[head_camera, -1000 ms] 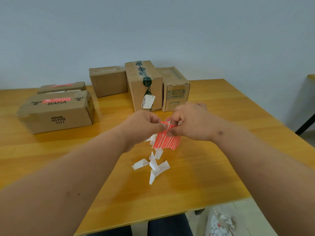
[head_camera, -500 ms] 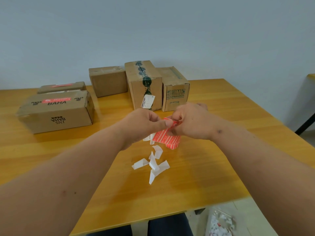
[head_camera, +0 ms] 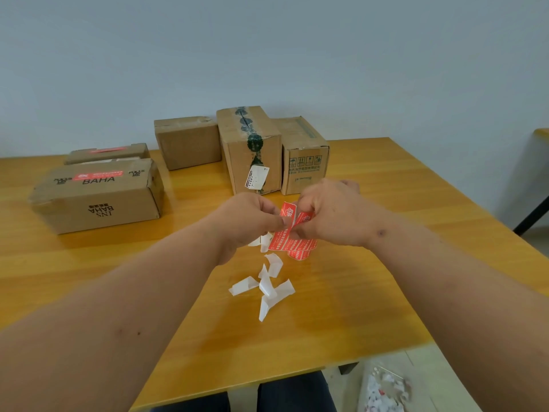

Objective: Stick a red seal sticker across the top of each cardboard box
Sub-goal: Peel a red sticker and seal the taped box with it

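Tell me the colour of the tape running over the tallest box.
Dark green tape, patchy and worn, seen in the head view.

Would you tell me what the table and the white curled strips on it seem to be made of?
Table: looks like varnished wood or wood laminate, with plank lines and a soft sheen. White strips: probably glossy sticker backing paper, thin, curled and faintly translucent.

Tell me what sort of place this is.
Probably a small packing or mailing station in a plain room: used cardboard boxes lined up on a wooden table, red seal stickers held in both hands, and peeled white backing strips scattered on it.
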Demonstrator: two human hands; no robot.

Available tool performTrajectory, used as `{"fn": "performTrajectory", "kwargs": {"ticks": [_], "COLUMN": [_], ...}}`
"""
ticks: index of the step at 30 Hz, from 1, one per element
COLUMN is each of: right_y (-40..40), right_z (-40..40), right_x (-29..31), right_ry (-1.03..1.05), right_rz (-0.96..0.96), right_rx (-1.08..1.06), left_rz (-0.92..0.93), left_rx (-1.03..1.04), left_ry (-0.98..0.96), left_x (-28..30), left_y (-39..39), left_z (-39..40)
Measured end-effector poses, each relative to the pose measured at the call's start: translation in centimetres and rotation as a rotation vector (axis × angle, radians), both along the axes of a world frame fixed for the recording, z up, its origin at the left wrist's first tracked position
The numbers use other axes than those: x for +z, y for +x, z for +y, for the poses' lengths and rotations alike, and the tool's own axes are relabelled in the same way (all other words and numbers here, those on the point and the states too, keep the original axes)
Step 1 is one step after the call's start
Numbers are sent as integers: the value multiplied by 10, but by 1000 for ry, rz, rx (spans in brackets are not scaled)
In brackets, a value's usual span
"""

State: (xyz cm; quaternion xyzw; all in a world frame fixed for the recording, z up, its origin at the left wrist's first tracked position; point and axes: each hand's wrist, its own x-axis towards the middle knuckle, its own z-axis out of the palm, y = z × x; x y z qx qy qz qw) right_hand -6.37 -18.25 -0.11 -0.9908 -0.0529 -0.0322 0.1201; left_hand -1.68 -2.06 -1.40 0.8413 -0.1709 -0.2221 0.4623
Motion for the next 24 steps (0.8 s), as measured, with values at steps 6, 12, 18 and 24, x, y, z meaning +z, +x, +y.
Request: {"fn": "performTrajectory", "kwargs": {"ticks": [6, 12, 18, 24], "right_y": [0, 0, -4, -9], "right_z": [0, 1, 2, 4], "right_x": [1, 5, 5, 5], "right_ry": [12, 112, 49, 25], "right_rz": [-5, 63, 57, 3], "right_rx": [-28, -54, -49, -16], "left_rz": [29, 12, -42, 3], "left_rx": [18, 35, 21, 116], "left_ry": [-40, -34, 7, -5], "left_x": [-2, 2, 1, -6], "left_y": [2, 0, 1, 2], "left_z": [1, -1, -2, -5]}}
